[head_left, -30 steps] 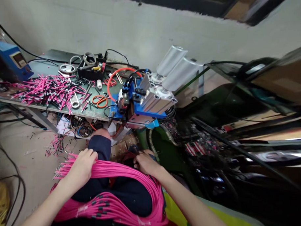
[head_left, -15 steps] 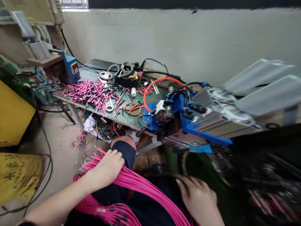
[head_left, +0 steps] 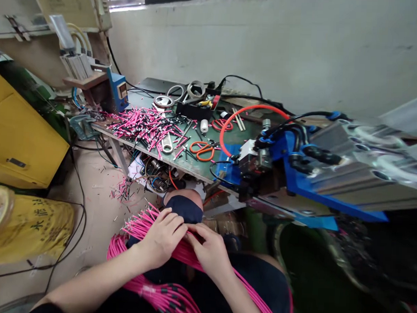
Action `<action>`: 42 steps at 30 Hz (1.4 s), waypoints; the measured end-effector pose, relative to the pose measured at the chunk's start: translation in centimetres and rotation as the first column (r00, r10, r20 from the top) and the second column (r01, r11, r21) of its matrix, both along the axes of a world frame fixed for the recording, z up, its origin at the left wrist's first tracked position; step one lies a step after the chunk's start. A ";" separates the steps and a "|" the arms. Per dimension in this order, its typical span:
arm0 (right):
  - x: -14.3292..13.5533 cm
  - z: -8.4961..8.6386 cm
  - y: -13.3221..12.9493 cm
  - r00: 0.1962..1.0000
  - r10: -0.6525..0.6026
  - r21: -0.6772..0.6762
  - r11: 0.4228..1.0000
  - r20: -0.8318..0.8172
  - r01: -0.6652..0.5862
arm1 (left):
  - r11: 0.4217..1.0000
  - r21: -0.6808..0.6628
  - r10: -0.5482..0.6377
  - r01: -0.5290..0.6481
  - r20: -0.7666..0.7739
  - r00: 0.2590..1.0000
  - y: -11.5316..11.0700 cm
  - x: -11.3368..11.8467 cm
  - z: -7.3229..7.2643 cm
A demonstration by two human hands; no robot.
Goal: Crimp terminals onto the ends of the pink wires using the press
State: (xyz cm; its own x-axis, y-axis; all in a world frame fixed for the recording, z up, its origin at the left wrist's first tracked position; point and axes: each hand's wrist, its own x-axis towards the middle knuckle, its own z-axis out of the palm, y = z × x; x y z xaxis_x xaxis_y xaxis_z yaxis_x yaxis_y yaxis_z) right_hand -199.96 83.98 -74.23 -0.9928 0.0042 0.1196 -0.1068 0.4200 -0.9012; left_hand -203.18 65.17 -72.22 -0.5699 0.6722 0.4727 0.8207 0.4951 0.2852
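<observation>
A thick bundle of pink wires (head_left: 141, 225) lies across my lap, its stripped ends fanned out to the left. My left hand (head_left: 164, 237) is closed over the bundle near those ends. Right beside it, my right hand (head_left: 208, 250) has its fingers bent round the same wires, thumb and fingertips close to the left hand's fingers. What the fingertips pinch is partly hidden. A second group of pink wires (head_left: 152, 291) with black sleeves rests lower on my lap, beneath my left forearm.
On the green bench (head_left: 208, 170) lie a heap of pink and black wire offcuts (head_left: 146, 127), orange-handled scissors (head_left: 202, 151) and tape rolls (head_left: 196, 89). A blue-framed pneumatic machine (head_left: 290, 168) stands at right, a smaller press (head_left: 91, 84) at left. A yellow bag (head_left: 52, 228) sits on the floor.
My right hand has moved left from the right side of my lap onto the wire bundle beside my left hand. The view has shifted, so the bench appears farther right.
</observation>
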 end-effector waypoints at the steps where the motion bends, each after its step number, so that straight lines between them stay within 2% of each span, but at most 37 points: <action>1: 0.0 -0.1 0.1 1.000 -0.007 -0.025 1.000 0.000 0.007 | 0.997 0.079 0.023 -0.021 -0.018 1.000 -0.2 0.7 0.1; 4: 0.0 -0.2 0.1 0.999 -0.029 -0.050 0.998 -0.044 0.027 | 0.954 0.299 0.036 -0.031 -0.013 0.999 -0.8 2.9 0.4; 6: 0.1 0.1 0.0 0.993 -0.085 -0.036 0.996 -0.085 0.082 | 0.914 0.403 0.010 -0.053 0.110 0.994 -1.1 3.8 0.4; 7: 0.2 0.3 -0.1 0.987 -0.124 -0.030 0.992 -0.105 0.121 | 0.892 0.439 0.008 -0.104 0.213 0.977 -1.2 4.0 0.4; 9: 0.5 1.0 -0.3 0.973 -0.190 -0.039 0.982 -0.132 0.187 | 0.841 0.473 0.019 -0.263 0.459 0.888 -1.1 3.5 0.5; 11: 1.1 1.8 -0.4 0.961 -0.237 -0.073 0.971 -0.143 0.229 | 0.749 0.492 -0.018 -0.444 0.684 0.729 -0.8 2.2 1.1; 12: 1.4 2.2 -0.5 0.958 -0.247 -0.093 0.967 -0.143 0.236 | 0.692 0.502 -0.072 -0.518 0.762 0.643 -0.5 1.3 1.7; 14: 2.2 2.8 -0.6 0.958 -0.244 -0.119 0.966 -0.150 0.228 | 0.598 0.525 -0.217 -0.606 0.833 0.508 0.3 -0.5 3.1; 15: 2.6 3.1 -0.7 0.958 -0.237 -0.126 0.968 -0.159 0.219 | 0.573 0.544 -0.282 -0.613 0.833 0.476 0.8 -1.2 3.9; 17: 3.2 3.4 -0.6 0.962 -0.214 -0.128 0.973 -0.169 0.194 | 0.557 0.588 -0.368 -0.587 0.808 0.460 2.0 -2.0 5.4; 21: 3.8 4.8 0.2 0.956 -0.205 -0.123 0.975 -0.210 0.183 | 0.606 0.634 -0.412 -0.481 0.767 0.491 4.2 -1.9 7.6; 24: 3.7 7.2 1.4 0.926 -0.295 -0.165 0.951 -0.237 0.261 | 0.681 0.640 -0.416 -0.356 0.738 0.531 5.2 -1.4 8.6; 27: 3.6 10.0 2.3 0.923 -0.343 -0.323 0.905 -0.175 0.276 | 0.738 0.615 -0.409 -0.278 0.735 0.541 5.9 -1.1 9.3; 29: 3.5 11.4 2.7 0.946 -0.310 -0.487 0.843 -0.096 0.227 | 0.763 0.594 -0.390 -0.257 0.739 0.550 6.2 -0.9 9.6; 31: 3.4 12.0 3.0 0.971 -0.238 -0.616 0.769 -0.029 0.171 | 0.781 0.581 -0.366 -0.229 0.723 0.585 6.4 -0.6 9.8; 33: 3.5 12.1 3.3 0.985 -0.171 -0.662 0.738 0.006 0.132 | 0.807 0.565 -0.345 -0.175 0.690 0.636 6.4 -0.5 9.8; 35: 3.7 12.0 3.6 0.986 -0.163 -0.651 0.747 0.015 0.133 | 0.836 0.537 -0.326 -0.114 0.653 0.684 6.5 -0.4 9.8; 37: 3.9 11.8 3.9 0.977 -0.213 -0.610 0.775 -0.002 0.168 | 0.856 0.511 -0.304 -0.073 0.614 0.728 6.5 -0.3 9.7; 39: 4.1 11.6 4.1 0.963 -0.265 -0.550 0.811 -0.045 0.198 | 0.864 0.499 -0.276 -0.069 0.583 0.764 6.5 -0.1 9.4; 42: 4.5 11.5 4.2 0.945 -0.298 -0.436 0.874 -0.133 0.214 | 0.873 0.477 -0.232 -0.100 0.587 0.776 6.6 0.2 9.1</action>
